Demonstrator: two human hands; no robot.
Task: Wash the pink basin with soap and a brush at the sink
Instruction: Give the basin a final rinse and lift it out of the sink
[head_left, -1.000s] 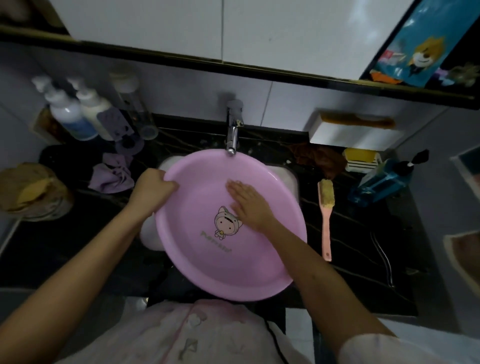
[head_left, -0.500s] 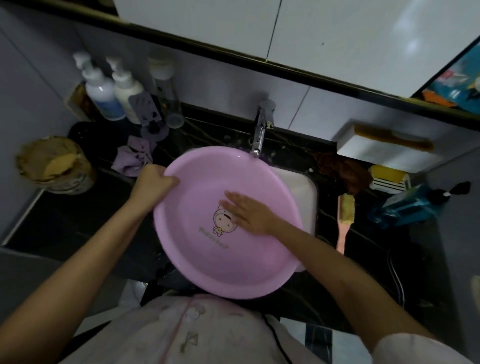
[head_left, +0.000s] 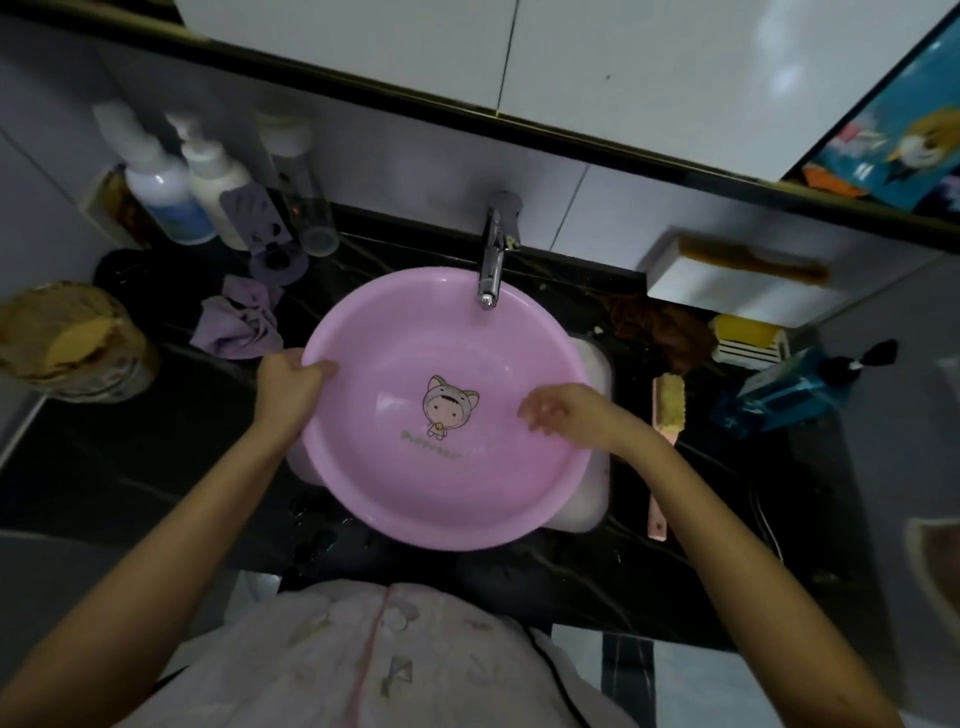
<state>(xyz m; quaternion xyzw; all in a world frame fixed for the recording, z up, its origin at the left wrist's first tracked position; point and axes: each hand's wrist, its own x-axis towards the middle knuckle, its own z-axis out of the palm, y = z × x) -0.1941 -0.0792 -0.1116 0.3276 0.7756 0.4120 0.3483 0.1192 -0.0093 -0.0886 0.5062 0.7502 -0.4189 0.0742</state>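
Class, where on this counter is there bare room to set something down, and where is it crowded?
Bare black counter lies left of the pink basin, between it and the jar, in front of the purple cloth. Crowded: pump bottles at back left; brush and blue bottle on the right.

It is dim in here. The pink basin (head_left: 415, 499) catches the most light, with a soft sheen on its far wall below the tap (head_left: 491, 275). The black counter (head_left: 156, 441) around it sinks into shadow. Above it the white cabinet doors (head_left: 649, 67) show pale glare. The bottles (head_left: 161, 197) to its upper left are smeared with blur, and straight lines bow near the edges.
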